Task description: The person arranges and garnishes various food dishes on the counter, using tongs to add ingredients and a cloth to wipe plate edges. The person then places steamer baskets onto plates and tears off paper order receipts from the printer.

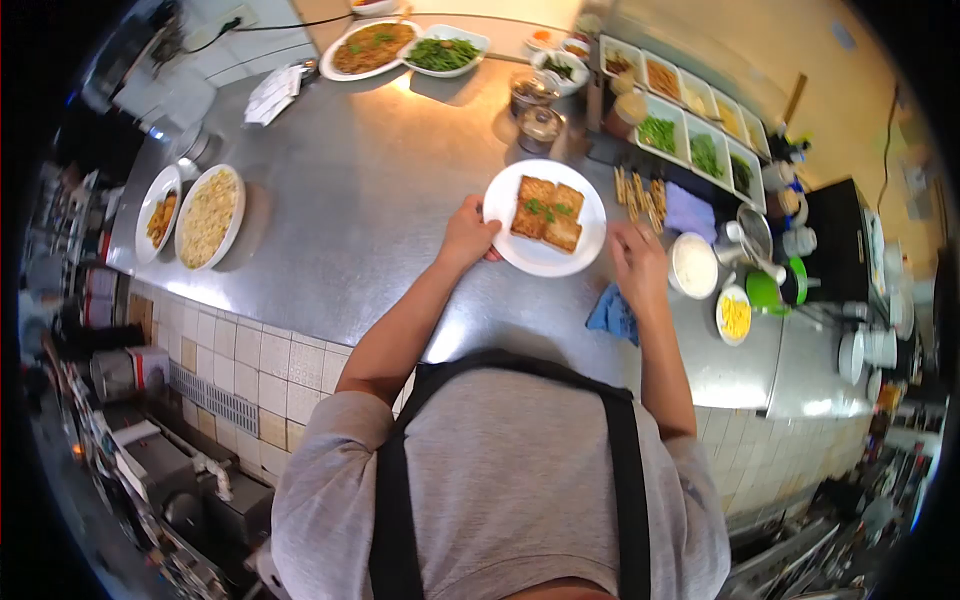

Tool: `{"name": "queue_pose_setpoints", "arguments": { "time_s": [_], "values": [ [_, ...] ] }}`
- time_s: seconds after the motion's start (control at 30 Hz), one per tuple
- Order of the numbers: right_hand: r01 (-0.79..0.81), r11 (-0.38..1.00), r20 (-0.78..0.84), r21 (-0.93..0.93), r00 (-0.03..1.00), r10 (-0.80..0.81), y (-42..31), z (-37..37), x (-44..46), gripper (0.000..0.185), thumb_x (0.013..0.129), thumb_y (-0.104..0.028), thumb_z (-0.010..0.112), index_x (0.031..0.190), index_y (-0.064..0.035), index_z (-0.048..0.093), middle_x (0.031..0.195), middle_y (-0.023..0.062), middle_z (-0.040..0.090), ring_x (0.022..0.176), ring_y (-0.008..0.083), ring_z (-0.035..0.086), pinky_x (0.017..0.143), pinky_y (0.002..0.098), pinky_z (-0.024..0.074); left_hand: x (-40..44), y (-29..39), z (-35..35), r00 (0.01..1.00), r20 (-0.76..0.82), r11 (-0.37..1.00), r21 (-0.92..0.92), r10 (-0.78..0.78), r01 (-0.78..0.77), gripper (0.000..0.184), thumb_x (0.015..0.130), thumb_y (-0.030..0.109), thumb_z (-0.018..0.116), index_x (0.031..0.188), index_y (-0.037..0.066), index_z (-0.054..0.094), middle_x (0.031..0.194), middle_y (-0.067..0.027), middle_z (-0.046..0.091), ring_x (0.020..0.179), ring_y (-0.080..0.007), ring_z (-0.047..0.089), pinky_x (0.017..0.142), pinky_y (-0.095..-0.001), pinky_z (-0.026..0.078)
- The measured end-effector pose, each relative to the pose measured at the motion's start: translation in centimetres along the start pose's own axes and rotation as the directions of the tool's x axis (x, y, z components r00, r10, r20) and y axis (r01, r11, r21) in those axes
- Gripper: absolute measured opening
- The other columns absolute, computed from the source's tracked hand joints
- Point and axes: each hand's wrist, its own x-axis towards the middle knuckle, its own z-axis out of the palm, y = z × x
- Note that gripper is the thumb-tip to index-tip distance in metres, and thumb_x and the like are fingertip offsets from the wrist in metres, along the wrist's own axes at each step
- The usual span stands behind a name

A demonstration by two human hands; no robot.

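My left hand (470,235) grips the left rim of a white plate (508,258), thumb on top and fingers underneath. On the plate lie golden-brown fried square pieces (547,212) set close together, with chopped green herbs (548,210) in the middle. Just right of the plate is my right hand (640,265), its fingers bent and drawn together; whether anything is between them cannot be made out. A blue cloth (613,314) lies on the steel counter below that hand. Beyond its fingertips are several wooden clothespins (640,198).
At right stand a topping tray (690,125), a purple cloth (690,212), a bowl of white food (693,265) and a yellow-filled dish (734,315). Glass jars (540,128) stand beyond the plate. Filled dishes (210,217) sit at left; a greens dish (446,50) is at the back.
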Motion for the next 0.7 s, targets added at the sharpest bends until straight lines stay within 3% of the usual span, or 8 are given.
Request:
{"name": "queue_pose_setpoints", "arguments": {
  "time_s": [0.17, 0.23, 0.33, 0.7],
  "values": [
    [-0.065, 0.995, 0.058, -0.08, 0.996, 0.07, 0.3, -1.5, -4.8, 0.008, 0.081, -0.008, 0.065, 0.088, -0.0044, 0.066, 0.083, 0.013, 0.06, 0.074, 0.0336, 0.06, 0.064, 0.0412, 0.048, 0.2, -0.3, -4.0, 0.999, -0.038, 0.999, 0.038, -0.032, 0.033, 0.037, 0.084, 0.002, 0.056, 0.118, 0.001, 0.042, 0.084, -0.0168, 0.064, 0.048, -0.019, 0.061, 0.036, -0.0275, 0.05],
    [0.019, 0.989, 0.064, -0.147, 0.998, -0.009, 0.6, -1.1, -6.6, 0.009, 0.081, -0.005, 0.062, 0.088, -0.0048, 0.068, 0.08, 0.0115, 0.059, 0.069, 0.0287, 0.058, 0.063, 0.0376, 0.0479, -0.5, 0.7, -6.3, 0.996, -0.063, 0.997, 0.023, -0.071, 0.072, 0.038, 0.084, 0.002, 0.056, 0.119, 0.001, 0.042, 0.084, -0.017, 0.064, 0.048, -0.0189, 0.061, 0.035, -0.0273, 0.049],
    [0.053, 0.964, 0.109, -0.259, 0.994, -0.025, 0.4, 0.2, -7.8, 0.01, 0.08, -0.005, 0.063, 0.087, -0.0066, 0.069, 0.08, 0.0103, 0.06, 0.07, 0.0289, 0.057, 0.066, 0.038, 0.047, 0.5, 0.3, -10.7, 0.988, -0.136, 0.996, 0.035, -0.077, 0.082, 0.039, 0.082, 0.002, 0.056, 0.119, 0.0, 0.042, 0.081, -0.0167, 0.065, 0.048, -0.0202, 0.062, 0.036, -0.0288, 0.051],
    [-0.117, 0.966, -0.062, -0.228, 0.992, 0.106, 1.2, 3.0, -7.0, 0.013, 0.077, -0.005, 0.064, 0.087, -0.0107, 0.07, 0.076, 0.0078, 0.061, 0.073, 0.027, 0.058, 0.068, 0.0384, 0.0451, 8.9, 2.3, -18.3, 0.942, -0.324, 0.996, -0.036, -0.092, 0.084, 0.041, 0.08, 0.001, 0.058, 0.119, -0.001, 0.043, 0.088, -0.0178, 0.063, 0.055, -0.023, 0.065, 0.041, -0.0308, 0.055]
  ]
}}
